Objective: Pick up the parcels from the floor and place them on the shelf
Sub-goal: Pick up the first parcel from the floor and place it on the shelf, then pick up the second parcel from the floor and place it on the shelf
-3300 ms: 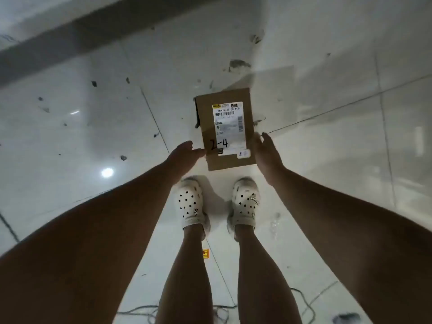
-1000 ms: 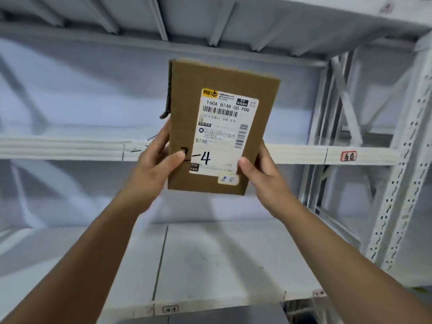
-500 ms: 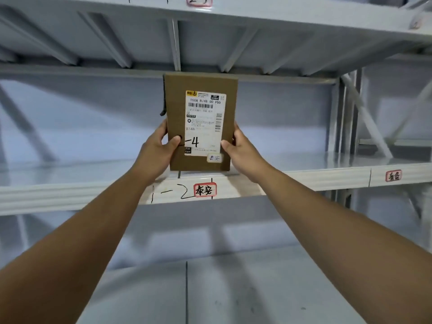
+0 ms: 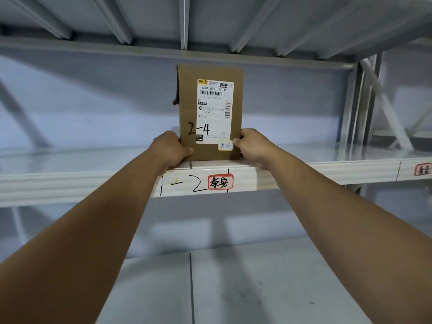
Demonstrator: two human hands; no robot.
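Observation:
A brown cardboard parcel (image 4: 187, 108) with a white shipping label and "2-4" written in black stands upright at the front edge of a white metal shelf (image 4: 304, 169). My left hand (image 4: 170, 150) grips its lower left corner. My right hand (image 4: 253, 147) grips its lower right corner. The parcel's bottom edge appears to rest on the shelf's front lip, above a red-bordered sticker (image 4: 220, 182) and the handwritten mark "-2".
Another shelf's underside with ribs (image 4: 184, 22) hangs just above the parcel's top. A lower shelf board (image 4: 257, 284) lies below my arms. Perforated upright posts and diagonal braces (image 4: 364, 108) stand at the right. A second sticker (image 4: 422, 170) marks the shelf lip far right.
The parcel went from the floor up to shelf height. In the last half second it moved forward and down onto the shelf lip, and both hands slid to its lower corners.

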